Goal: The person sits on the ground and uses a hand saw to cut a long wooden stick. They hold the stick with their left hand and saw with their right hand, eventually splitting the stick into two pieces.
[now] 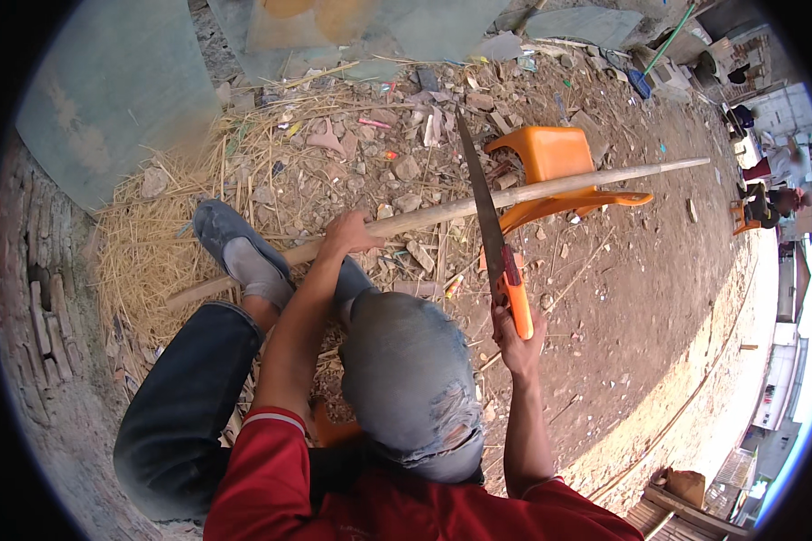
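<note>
A long, pale wooden pole (424,217) slants from lower left to upper right. My left hand (347,234) grips it close to my legs, fingers laid over the wood. My grey shoe (226,230) crosses over its near end. In my right hand (519,341) is the orange handle of a handsaw (490,221). The saw's long blade points away from me and crosses the pole in this view; whether its teeth touch the wood I cannot tell. Farther along, the pole lies across an orange plastic chair (555,155).
Straw (153,234) and broken rubble (406,169) cover the ground ahead and left. Bluish-grey sheets (117,99) lean at the far left beside a brick wall (50,316). Bare dirt stretches right, where people (767,203) sit far off. My bent knee (415,379) rises between my arms.
</note>
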The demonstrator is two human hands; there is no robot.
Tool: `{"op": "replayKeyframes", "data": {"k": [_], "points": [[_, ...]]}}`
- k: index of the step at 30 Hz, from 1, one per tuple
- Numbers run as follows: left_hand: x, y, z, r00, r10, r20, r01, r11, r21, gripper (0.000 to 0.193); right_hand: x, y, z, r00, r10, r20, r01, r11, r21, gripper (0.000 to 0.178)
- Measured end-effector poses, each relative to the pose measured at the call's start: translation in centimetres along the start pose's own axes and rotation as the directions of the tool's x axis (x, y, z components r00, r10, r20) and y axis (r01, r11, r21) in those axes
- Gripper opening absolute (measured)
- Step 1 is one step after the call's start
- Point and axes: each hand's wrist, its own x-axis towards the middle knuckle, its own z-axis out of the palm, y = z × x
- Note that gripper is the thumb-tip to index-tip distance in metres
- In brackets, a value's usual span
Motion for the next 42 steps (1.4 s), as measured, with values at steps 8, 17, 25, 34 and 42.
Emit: {"op": "replayKeyframes", "data": {"k": [8,17,25,34,42], "points": [[0.9,2.4,2.0,1.000,0.013,0.003,-0.013,0.998,0.069,0.052,-1.1,1.6,0.6,1.000,-0.003,0.017,0.006,0.979,-0.204,0.018],[0.5,2.8,2.7,0.997,-0.041,-0.063,0.048,0.993,0.106,0.036,-1.8,1.5,0.8,0.999,-0.002,0.048,0.010,0.985,-0.170,0.015],[0.2,3.0,2.5,0.997,-0.015,-0.074,0.024,0.993,0.115,0.037,-2.3,0.9,0.9,0.999,-0.018,0.045,0.026,0.982,-0.188,0.013],[0.3,2.6,2.9,0.998,-0.012,-0.069,0.020,0.993,0.115,0.043,-4.6,0.2,1.0,0.998,0.011,0.057,0.001,0.979,-0.205,0.015],[-0.3,-1.1,1.1,0.932,0.226,-0.282,-0.269,0.956,-0.122,0.060,-5.4,0.8,0.8,0.997,0.043,0.062,-0.032,0.984,-0.173,0.017]]}}
